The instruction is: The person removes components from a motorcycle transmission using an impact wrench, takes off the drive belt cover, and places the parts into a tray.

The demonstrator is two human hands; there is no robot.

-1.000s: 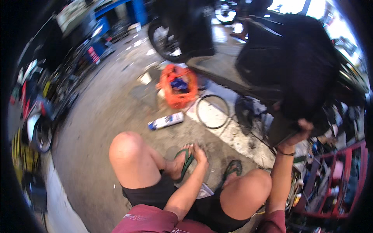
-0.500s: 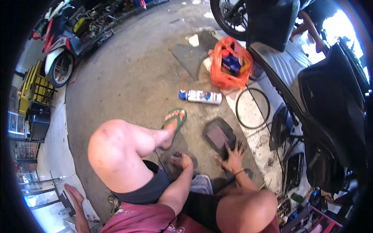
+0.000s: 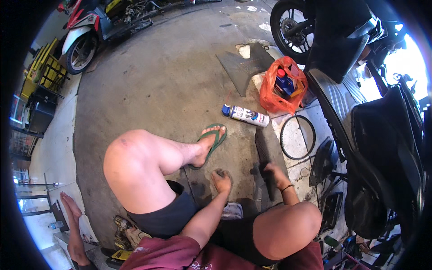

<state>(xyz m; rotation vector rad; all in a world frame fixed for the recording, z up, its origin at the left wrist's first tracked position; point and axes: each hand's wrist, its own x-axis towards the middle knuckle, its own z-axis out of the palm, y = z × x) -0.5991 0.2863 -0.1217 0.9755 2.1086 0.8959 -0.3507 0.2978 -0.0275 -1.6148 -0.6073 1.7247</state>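
Note:
My right hand (image 3: 275, 175) grips a dark air filter (image 3: 263, 150) with a pleated panel. The filter is tilted up on its edge, narrow side toward me, above the concrete floor. Over the floor between my legs, my left hand (image 3: 221, 181) is closed, fingers curled. Something small and dark shows at its fingertips, too unclear to name. A white spray can (image 3: 249, 116) with a blue cap lies on its side beyond the filter. To its right a black drive belt (image 3: 298, 137) forms a loop on pale tiles.
An orange plastic bag (image 3: 281, 105) with bottles inside stands beyond the can, beside a grey mat (image 3: 240, 67). A black scooter (image 3: 382, 130) fills the right side. Another scooter (image 3: 83, 49) stands far left. Someone's bare leg (image 3: 74, 229) shows at lower left.
My right hand has gone from resting with spread fingers on the flat filter to gripping it and tipping it on edge. My left hand has shifted slightly right and up.

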